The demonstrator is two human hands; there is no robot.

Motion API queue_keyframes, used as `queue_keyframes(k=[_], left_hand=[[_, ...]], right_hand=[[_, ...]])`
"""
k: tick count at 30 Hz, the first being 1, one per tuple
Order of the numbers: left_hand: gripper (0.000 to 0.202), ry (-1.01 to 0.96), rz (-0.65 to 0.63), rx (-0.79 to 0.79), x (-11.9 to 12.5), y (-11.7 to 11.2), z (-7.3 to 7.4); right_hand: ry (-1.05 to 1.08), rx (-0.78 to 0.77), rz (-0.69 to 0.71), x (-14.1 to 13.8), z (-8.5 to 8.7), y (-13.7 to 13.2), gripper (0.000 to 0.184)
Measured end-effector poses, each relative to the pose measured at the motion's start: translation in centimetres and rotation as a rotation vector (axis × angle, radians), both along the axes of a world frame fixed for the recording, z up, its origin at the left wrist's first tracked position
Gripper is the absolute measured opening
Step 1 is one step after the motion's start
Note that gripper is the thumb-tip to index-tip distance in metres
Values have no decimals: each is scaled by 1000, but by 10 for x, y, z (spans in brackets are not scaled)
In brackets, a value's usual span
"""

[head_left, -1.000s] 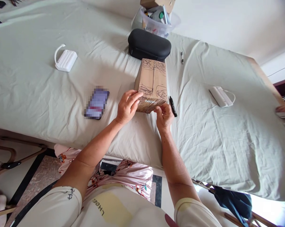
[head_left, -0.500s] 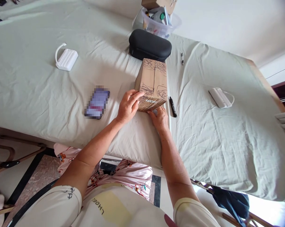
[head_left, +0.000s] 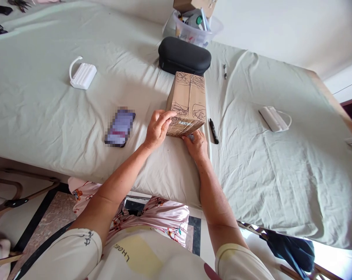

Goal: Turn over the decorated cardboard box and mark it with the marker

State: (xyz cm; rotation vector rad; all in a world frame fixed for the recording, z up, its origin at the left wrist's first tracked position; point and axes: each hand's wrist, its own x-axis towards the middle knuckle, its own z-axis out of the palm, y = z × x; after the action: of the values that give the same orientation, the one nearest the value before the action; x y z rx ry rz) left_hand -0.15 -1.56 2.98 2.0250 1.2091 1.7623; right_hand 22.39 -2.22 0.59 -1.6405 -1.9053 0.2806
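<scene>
Two hands meet at the near end of a cardboard box [head_left: 188,102] that lies on a pale sheet [head_left: 47,112]. The box is covered in black scribbles, and a line of dark print runs along its near edge, too small to read. On the person's shirt, upside down to the camera, the letters "LHOE" can be made out.

The left hand [head_left: 158,130] rests against the box's near left corner, fingers curled over the top edge and touching the cardboard. The right hand [head_left: 196,144] sits at the near right underside, fingertips tucked under the box; whether it grips or only props cannot be told.

A black marker [head_left: 213,131] lies just beside the box on the right, close to the right hand. A phone [head_left: 119,127] lies left of the left hand. Behind the box, touching or nearly so, sits a black case [head_left: 184,55]. Two white cases [head_left: 83,74] [head_left: 273,118] lie well apart on either side.
</scene>
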Motion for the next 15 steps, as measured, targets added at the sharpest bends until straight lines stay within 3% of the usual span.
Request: queue_keyframes(k=[9,15], left_hand=[[35,14,62,90,7,3,2],[42,34,58,28,6,2,-2]], right_hand=[[0,0,-9,-3,2,-1,23],[75,21,49,11,10,-2,49]])
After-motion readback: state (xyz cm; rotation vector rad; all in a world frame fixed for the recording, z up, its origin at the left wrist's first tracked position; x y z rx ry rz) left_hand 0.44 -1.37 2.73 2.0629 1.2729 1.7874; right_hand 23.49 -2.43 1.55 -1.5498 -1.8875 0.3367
